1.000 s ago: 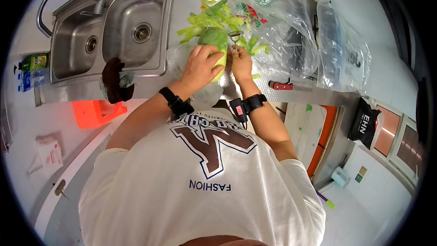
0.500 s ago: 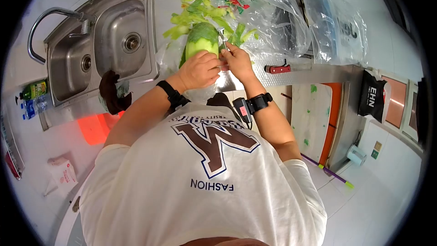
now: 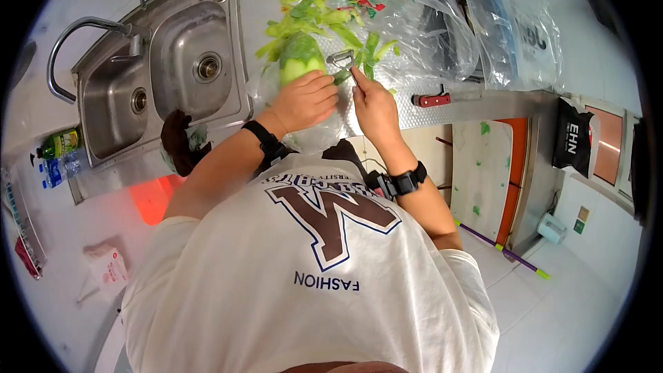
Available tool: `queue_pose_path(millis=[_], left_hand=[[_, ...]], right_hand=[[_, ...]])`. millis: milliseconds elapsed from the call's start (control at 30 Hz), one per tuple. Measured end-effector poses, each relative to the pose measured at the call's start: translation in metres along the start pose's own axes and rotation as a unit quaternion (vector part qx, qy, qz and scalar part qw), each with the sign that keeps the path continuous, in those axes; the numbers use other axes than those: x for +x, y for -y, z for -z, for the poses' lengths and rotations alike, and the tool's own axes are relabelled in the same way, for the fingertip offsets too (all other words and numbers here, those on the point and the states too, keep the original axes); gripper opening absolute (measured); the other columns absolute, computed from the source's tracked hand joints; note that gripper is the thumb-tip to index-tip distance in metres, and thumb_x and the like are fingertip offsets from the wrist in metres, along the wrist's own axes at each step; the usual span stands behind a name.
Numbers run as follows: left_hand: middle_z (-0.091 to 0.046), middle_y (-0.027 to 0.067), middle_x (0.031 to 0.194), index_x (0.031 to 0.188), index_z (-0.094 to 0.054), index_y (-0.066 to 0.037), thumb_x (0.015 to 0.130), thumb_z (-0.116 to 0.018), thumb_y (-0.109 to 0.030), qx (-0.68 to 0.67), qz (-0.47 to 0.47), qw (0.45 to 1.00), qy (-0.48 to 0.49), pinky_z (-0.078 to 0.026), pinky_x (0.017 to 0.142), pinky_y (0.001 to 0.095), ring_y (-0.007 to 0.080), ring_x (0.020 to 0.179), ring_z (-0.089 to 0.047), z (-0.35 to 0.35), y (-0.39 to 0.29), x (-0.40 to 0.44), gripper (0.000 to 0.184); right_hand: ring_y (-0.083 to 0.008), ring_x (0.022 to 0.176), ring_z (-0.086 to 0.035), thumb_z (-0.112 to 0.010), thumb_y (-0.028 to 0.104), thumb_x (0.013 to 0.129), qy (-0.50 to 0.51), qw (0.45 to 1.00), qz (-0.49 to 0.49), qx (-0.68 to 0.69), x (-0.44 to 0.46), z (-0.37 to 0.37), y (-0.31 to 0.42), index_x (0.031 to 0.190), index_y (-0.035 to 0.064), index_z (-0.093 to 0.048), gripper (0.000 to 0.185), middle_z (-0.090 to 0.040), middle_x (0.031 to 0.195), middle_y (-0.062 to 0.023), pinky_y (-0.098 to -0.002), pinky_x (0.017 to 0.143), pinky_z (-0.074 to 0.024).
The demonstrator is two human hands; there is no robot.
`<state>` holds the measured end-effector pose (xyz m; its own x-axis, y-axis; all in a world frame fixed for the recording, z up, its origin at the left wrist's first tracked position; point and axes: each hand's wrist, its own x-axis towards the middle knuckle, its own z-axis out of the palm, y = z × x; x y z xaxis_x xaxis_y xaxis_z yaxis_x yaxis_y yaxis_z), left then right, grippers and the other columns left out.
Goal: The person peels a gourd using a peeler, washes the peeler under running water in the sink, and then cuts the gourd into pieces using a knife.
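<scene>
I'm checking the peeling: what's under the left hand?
A green vegetable. Beyond the left hand its far end shows, darker at the tip and paler nearer the hand. The surface directly beneath the hand is covered and cannot be seen.

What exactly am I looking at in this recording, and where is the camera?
There is no machine here: these are a person's bare hands, seen from one camera worn on the head, looking forward and down. The left hand holds a partly peeled green vegetable; the right hand holds a peeler beside it. Green peelings, clear plastic bags and a red-handled knife lie on the metal counter. A double sink is to the left.
</scene>
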<state>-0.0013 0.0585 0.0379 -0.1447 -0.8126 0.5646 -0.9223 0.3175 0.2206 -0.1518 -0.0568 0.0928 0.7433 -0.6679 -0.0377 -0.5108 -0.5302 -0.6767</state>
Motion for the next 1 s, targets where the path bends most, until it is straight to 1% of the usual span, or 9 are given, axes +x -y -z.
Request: queue_pose_path(millis=[67, 133, 200, 467, 600, 767, 833, 867, 1000], left_hand=[[-0.065, 0.0047, 0.103, 0.087, -0.068, -0.007, 0.07, -0.072, -0.014, -0.004, 0.013, 1.0, -0.011, -0.046, 0.099, 0.0397, 0.0229, 0.107, -0.059, -0.001, -0.001, -0.001, 0.019], [-0.065, 0.0057, 0.101, 0.083, -0.068, -0.006, 0.069, -0.071, -0.011, 0.025, -0.04, 0.999, -0.023, -0.048, 0.096, 0.0388, 0.0229, 0.104, -0.061, -0.001, -0.002, -0.004, 0.016], [-0.066, 0.0059, 0.099, 0.082, -0.069, -0.006, 0.068, -0.07, -0.01, 0.008, -0.032, 0.999, -0.035, -0.049, 0.094, 0.038, 0.0226, 0.102, -0.061, -0.003, -0.002, -0.004, 0.015], [-0.067, 0.0059, 0.095, 0.08, -0.07, -0.006, 0.066, -0.069, -0.009, -0.023, -0.016, 0.999, -0.044, -0.051, 0.09, 0.035, 0.0212, 0.093, -0.063, -0.008, 0.001, -0.011, 0.014], [-0.067, 0.0066, 0.094, 0.08, -0.07, -0.006, 0.066, -0.067, -0.009, -0.021, -0.043, 0.996, -0.08, -0.051, 0.09, 0.0346, 0.0223, 0.091, -0.063, -0.013, 0.006, -0.014, 0.014], [-0.066, 0.0068, 0.093, 0.081, -0.069, -0.005, 0.067, -0.065, -0.009, -0.012, -0.044, 0.995, -0.087, -0.051, 0.09, 0.0347, 0.023, 0.091, -0.062, -0.017, 0.008, -0.018, 0.015], [-0.066, 0.0069, 0.093, 0.082, -0.069, -0.004, 0.068, -0.065, -0.008, -0.03, -0.041, 0.995, -0.085, -0.051, 0.089, 0.0346, 0.0221, 0.092, -0.062, -0.016, 0.008, -0.016, 0.015], [-0.066, 0.0065, 0.092, 0.081, -0.068, -0.004, 0.068, -0.065, -0.008, -0.055, -0.029, 0.995, -0.082, -0.051, 0.087, 0.0346, 0.0214, 0.091, -0.062, -0.016, 0.008, -0.018, 0.015], [-0.066, 0.006, 0.092, 0.082, -0.068, -0.004, 0.068, -0.065, -0.009, -0.058, -0.026, 0.994, -0.091, -0.051, 0.09, 0.0353, 0.0213, 0.092, -0.063, -0.018, 0.009, -0.018, 0.015]], right_hand=[[-0.0391, 0.092, -0.062, -0.052, 0.007, 0.09, 0.05, 0.998, -0.028, 0.04, -0.009, 0.003, 0.005, 0.131, 0.0042, -0.057, 0.041, -0.063, 0.096, -0.0259, -0.0434, 0.082, -0.0485], [-0.0366, 0.091, -0.063, -0.054, 0.007, 0.091, 0.069, 0.997, -0.019, 0.042, -0.011, 0.003, 0.011, 0.131, 0.0053, -0.058, 0.04, -0.064, 0.096, -0.0242, -0.0399, 0.082, -0.0491], [-0.0331, 0.087, -0.064, -0.056, 0.004, 0.091, 0.087, 0.995, -0.008, 0.052, -0.01, 0.0, 0.011, 0.131, 0.0065, -0.058, 0.04, -0.064, 0.093, -0.0213, -0.0356, 0.081, -0.0498], [-0.0353, 0.077, -0.06, -0.057, 0.001, 0.087, 0.07, 0.997, 0.031, -0.034, -0.008, -0.011, 0.026, 0.124, 0.0051, -0.064, 0.038, -0.061, 0.084, -0.0192, -0.0416, 0.072, -0.0493], [-0.0361, 0.074, -0.06, -0.056, -0.001, 0.084, 0.046, 0.995, 0.056, -0.062, 0.011, -0.019, 0.031, 0.123, 0.0032, -0.064, 0.039, -0.059, 0.08, -0.0192, -0.0428, 0.07, -0.0493], [-0.0347, 0.073, -0.059, -0.056, -0.003, 0.084, 0.068, 0.995, 0.059, -0.042, 0.012, -0.013, 0.032, 0.123, 0.0031, -0.064, 0.041, -0.058, 0.079, -0.0189, -0.0412, 0.069, -0.0488], [-0.0369, 0.072, -0.06, -0.056, -0.003, 0.084, 0.099, 0.992, 0.071, -0.018, 0.002, -0.004, 0.029, 0.124, 0.0016, -0.063, 0.041, -0.057, 0.078, -0.0206, -0.0437, 0.066, -0.0492], [-0.0356, 0.071, -0.059, -0.057, -0.003, 0.085, 0.116, 0.99, 0.064, -0.041, -0.003, -0.001, 0.028, 0.124, 0.0017, -0.063, 0.04, -0.056, 0.078, -0.0194, -0.042, 0.066, -0.0491], [-0.0352, 0.072, -0.059, -0.058, -0.004, 0.083, 0.11, 0.992, 0.068, -0.014, 0.008, -0.004, 0.03, 0.125, 0.0014, -0.062, 0.042, -0.057, 0.08, -0.0194, -0.0411, 0.067, -0.0497]])
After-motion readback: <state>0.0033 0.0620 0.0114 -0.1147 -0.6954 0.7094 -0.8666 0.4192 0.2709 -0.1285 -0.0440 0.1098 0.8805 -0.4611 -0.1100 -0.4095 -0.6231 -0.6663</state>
